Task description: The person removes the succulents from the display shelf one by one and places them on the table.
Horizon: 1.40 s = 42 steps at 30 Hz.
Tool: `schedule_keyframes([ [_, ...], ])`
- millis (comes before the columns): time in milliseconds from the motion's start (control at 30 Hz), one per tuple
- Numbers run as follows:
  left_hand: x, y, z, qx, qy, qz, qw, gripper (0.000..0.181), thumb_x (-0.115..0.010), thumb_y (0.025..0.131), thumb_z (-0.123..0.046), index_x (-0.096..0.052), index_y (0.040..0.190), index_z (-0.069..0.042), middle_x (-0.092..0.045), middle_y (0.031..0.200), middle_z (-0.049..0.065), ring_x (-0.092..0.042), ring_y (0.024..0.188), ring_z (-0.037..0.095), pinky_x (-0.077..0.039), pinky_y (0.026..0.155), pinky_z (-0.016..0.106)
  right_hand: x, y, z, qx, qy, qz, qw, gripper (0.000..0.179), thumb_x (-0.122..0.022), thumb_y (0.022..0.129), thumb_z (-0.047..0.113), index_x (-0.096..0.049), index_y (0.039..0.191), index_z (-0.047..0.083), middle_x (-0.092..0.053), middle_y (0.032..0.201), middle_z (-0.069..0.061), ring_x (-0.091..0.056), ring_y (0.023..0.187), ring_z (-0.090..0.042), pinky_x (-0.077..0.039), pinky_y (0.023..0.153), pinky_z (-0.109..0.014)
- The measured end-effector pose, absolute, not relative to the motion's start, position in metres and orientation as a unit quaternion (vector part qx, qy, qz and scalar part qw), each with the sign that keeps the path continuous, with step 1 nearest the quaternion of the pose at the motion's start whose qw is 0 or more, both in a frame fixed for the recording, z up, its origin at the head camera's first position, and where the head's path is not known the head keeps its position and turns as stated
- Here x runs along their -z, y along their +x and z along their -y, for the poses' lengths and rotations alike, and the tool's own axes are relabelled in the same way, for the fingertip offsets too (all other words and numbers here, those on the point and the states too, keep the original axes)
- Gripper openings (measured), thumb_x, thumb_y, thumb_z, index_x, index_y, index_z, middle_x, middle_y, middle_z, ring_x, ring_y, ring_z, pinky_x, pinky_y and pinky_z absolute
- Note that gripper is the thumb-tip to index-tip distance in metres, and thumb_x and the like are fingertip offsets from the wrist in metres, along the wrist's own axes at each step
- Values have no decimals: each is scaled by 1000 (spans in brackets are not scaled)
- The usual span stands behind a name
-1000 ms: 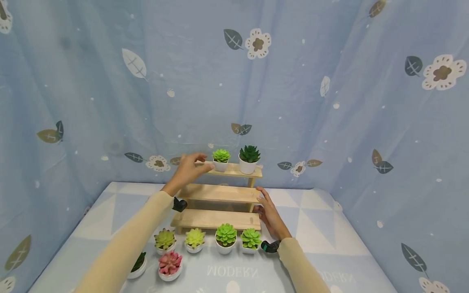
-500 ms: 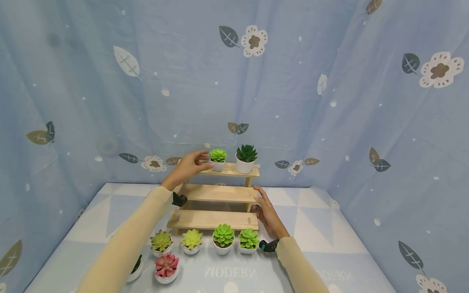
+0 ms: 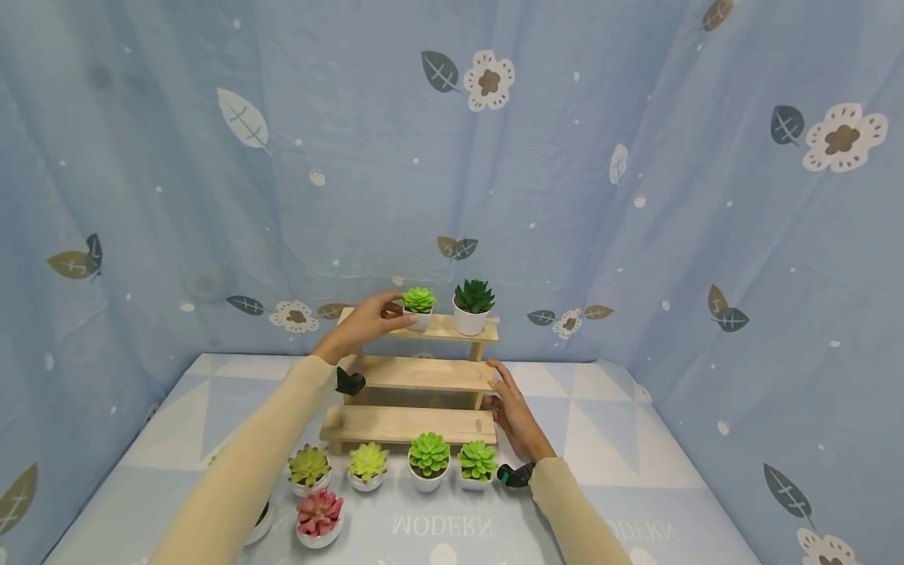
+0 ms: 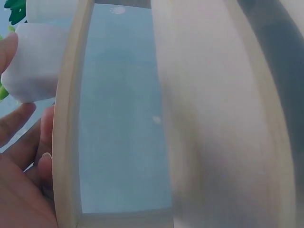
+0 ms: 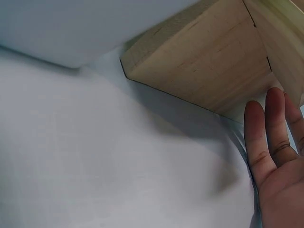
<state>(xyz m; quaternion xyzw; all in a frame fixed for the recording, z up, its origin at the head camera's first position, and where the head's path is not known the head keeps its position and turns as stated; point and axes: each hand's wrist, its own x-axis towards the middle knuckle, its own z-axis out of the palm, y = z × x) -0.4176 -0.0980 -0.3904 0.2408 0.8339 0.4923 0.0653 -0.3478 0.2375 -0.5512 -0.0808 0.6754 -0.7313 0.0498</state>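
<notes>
At the left end of a wooden three-step plant stand [image 3: 413, 375], my left hand [image 3: 359, 326] has its thumb and index finger on a small light-green potted succulent [image 3: 419, 308] on the top step. The left wrist view shows the thumb and a fingertip against the white pot [image 4: 38, 61]. Beside it on that step stands a dark-green potted succulent [image 3: 472, 306]. My right hand [image 3: 519, 416] is at the stand's right end, by the middle and lower steps. In the right wrist view its fingers [image 5: 256, 135] are nearly straight and lie close to the wood.
In front of the stand are several potted succulents: a bright green one [image 3: 428, 461], a square-potted green one [image 3: 477, 464], yellow-green ones [image 3: 367, 467] and a pink one [image 3: 319, 518]. Another pot [image 3: 260, 524] is partly behind my left sleeve. A blue patterned curtain [image 3: 565, 196] hangs behind.
My left hand has moved right along the top step, its thumb and index finger closing in on the light-green succulent's pot. The right hand stays at the stand's right end.
</notes>
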Motion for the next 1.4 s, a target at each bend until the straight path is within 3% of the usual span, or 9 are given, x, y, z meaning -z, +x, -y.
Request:
schedule_keyframes([
  [100, 390, -418, 96, -494, 238, -834, 63, 81, -69, 99, -48, -31, 162, -15, -49, 148, 17, -50, 133, 36, -43, 105, 58, 551, -348, -238, 733, -82, -674, 46, 49, -51, 106, 51, -39, 153, 45, -47, 141, -13, -57, 100, -27, -52, 79, -39],
  [433, 394, -418, 92, -524, 216, -823, 39, 78, -78, 91, -50, -44, 151, -13, -58, 132, 11, -60, 116, 30, -52, 93, 51, 552, -350, -239, 734, -88, -671, 54, 61, -50, 107, 51, -29, 161, 33, -50, 134, -16, -57, 97, -26, -52, 77, -39],
  [567, 395, -417, 92, -525, 222, -821, 29, 78, -78, 91, -49, -44, 152, -14, -59, 131, 10, -60, 113, 29, -53, 90, 50, 551, -350, -239, 734, -88, -672, 54, 60, -50, 107, 52, -30, 161, 35, -49, 135, -17, -58, 97, -25, -53, 78, -40],
  [767, 396, -416, 93, -531, 220, -819, 15, 78, -81, 89, -47, -47, 150, -10, -58, 131, 11, -59, 111, 31, -51, 92, 56, 550, -349, -238, 732, -92, -673, 52, 53, -50, 107, 51, -34, 157, 41, -49, 135, -17, -58, 95, -24, -53, 77, -39],
  [967, 399, -412, 97, -519, 215, -827, -3, 77, -81, 88, -49, -51, 146, -9, -58, 131, 10, -59, 109, 28, -52, 89, 48, 552, -348, -237, 734, -88, -672, 52, 57, -51, 107, 51, -32, 159, 38, -52, 130, -16, -57, 95, -25, -53, 75, -37],
  [1400, 401, -397, 106, -525, 212, -824, -20, 72, -83, 85, -52, -57, 139, -12, -59, 128, 8, -59, 105, 27, -52, 87, 46, 551, -347, -236, 733, -76, -673, 52, 57, -48, 108, 50, -30, 160, 37, -48, 137, -16, -57, 99, -27, -53, 79, -40],
])
